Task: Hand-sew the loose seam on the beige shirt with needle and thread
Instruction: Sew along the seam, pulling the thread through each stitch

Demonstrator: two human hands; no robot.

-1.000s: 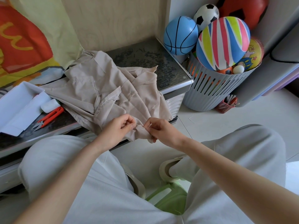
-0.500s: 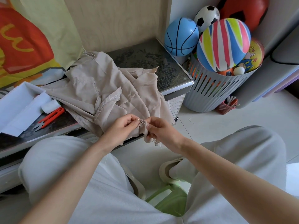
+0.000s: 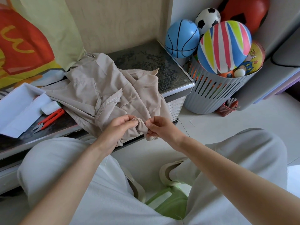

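Shirt (image 3: 103,88), beige, lies crumpled on the desk (image 3: 170,73), its near edge hanging over the front. We pinch that bunched edge with our left hand (image 3: 116,129); our right hand (image 3: 160,127) grips the fabric just beside it, fingers curled.

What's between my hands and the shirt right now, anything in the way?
Nothing visible. The left hand and the right hand both pinch the bunched edge of the shirt at the front of the table. The snips lie off to the left, apart from them.
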